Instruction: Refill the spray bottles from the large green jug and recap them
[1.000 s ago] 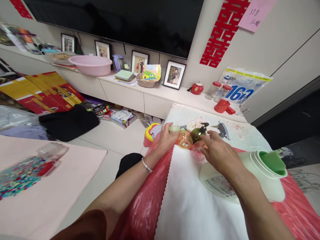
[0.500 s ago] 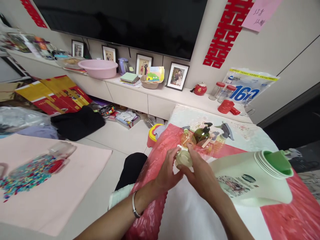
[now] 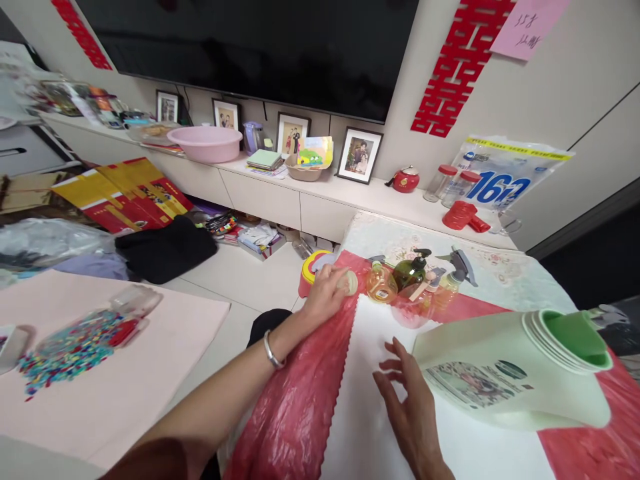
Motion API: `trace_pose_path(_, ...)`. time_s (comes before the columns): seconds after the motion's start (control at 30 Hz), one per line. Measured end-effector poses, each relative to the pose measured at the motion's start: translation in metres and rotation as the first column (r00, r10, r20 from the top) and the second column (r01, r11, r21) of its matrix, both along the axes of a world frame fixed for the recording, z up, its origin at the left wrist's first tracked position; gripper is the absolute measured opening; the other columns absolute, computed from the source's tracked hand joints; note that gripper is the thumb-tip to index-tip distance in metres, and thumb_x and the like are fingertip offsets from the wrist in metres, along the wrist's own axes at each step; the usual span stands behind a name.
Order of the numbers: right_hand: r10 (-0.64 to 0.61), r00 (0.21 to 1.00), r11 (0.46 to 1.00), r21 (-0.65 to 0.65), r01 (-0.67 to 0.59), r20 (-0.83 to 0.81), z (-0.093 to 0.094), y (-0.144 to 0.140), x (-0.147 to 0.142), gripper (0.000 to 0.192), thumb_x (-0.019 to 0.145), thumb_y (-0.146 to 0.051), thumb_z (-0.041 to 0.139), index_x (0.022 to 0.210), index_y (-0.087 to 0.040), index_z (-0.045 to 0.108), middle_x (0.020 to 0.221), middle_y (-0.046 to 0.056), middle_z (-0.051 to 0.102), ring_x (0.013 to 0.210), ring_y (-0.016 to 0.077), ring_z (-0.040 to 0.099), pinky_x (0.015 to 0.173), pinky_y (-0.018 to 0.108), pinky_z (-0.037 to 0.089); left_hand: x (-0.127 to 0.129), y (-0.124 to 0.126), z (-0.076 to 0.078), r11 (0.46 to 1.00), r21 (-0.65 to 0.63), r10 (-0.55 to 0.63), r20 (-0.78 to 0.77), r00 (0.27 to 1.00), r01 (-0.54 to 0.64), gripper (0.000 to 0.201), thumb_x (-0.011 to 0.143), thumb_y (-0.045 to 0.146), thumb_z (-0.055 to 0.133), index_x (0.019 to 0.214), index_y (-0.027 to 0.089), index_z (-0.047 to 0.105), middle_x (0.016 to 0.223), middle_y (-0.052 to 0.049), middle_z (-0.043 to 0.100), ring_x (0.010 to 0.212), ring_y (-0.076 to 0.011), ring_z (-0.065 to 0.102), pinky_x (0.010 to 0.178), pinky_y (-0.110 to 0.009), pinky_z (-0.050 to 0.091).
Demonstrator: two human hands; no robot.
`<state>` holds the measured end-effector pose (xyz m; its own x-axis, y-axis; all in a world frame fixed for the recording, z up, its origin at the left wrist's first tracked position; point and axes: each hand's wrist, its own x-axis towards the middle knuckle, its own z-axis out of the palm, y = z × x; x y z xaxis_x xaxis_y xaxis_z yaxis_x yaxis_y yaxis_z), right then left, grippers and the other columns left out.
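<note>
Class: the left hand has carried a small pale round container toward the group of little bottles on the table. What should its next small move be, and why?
Probably set the small pale round container down on the red plastic sheet, just left of the orange round bottle. The left hand holds it beside that bottle cluster, while the right hand rests open on the white cloth.

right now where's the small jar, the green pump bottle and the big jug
small jar (image 3: 349, 283), head view, on its round pale end beside the left hand
green pump bottle (image 3: 407, 272), head view, on its dark green body
big jug (image 3: 500, 373), head view, on its pale side
</note>
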<state>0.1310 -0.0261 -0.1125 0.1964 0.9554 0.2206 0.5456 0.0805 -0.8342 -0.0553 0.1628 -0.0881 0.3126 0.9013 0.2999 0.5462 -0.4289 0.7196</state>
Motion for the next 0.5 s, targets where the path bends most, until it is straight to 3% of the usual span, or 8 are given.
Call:
trace_pose_path(0.07,-0.023,0.998,0.999,0.026,0.021,0.056,-0.013,-0.017,0.005,0.052,0.105,-0.048,0.054,0.147,-0.021,0.045,0.13,0.011,0.054,0.091,0.0131,0.062,0.076,0.023,0.058,0.003,0.029,0.003,0.998,-0.014,-0.059,-0.172,0.983,0.058,0.048,0.083,0.018,0.058,0.131,0.02,0.057,0.126,-0.012,0.061,0.123,-0.0311,0.055,0.111,-0.05,0.043)
trace_pose_path(0.23,-0.051,0.975,0.993,0.111,0.027,0.215,-0.027,-0.033,0.004,0.043,0.11,-0.039,0.044,0.148,-0.021,0.04,0.116,0.008,0.057,0.098,0.0144,0.061,0.083,0.023,0.056,0.032,0.08,-0.002,0.992,-0.055,-0.121,-0.263,0.957,0.11,0.036,0.077,0.02,0.065,0.112,0.018,0.063,0.109,-0.012,0.068,0.106,-0.0309,0.063,0.098,-0.044,0.049)
trace_pose_path(0.33,-0.036,0.958,0.988,0.151,-0.008,0.283,-0.03,-0.032,0.002,0.041,0.11,-0.035,0.042,0.149,-0.023,0.038,0.115,0.008,0.056,0.093,0.0139,0.061,0.078,0.022,0.057,0.052,0.098,-0.004,0.99,-0.069,-0.134,-0.295,0.946,0.119,0.029,0.076,0.021,0.065,0.104,0.02,0.064,0.101,-0.01,0.069,0.103,-0.0302,0.064,0.098,-0.042,0.048)
trace_pose_path(0.5,0.019,0.95,0.981,0.179,-0.079,0.312,-0.037,-0.03,0.003,0.041,0.11,-0.031,0.042,0.15,-0.023,0.037,0.123,0.011,0.054,0.092,0.0141,0.062,0.076,0.023,0.058,0.072,0.113,0.001,0.989,-0.074,-0.142,-0.321,0.936,0.124,0.026,0.076,0.022,0.068,0.102,0.02,0.065,0.105,-0.01,0.068,0.108,-0.0306,0.062,0.104,-0.042,0.045)
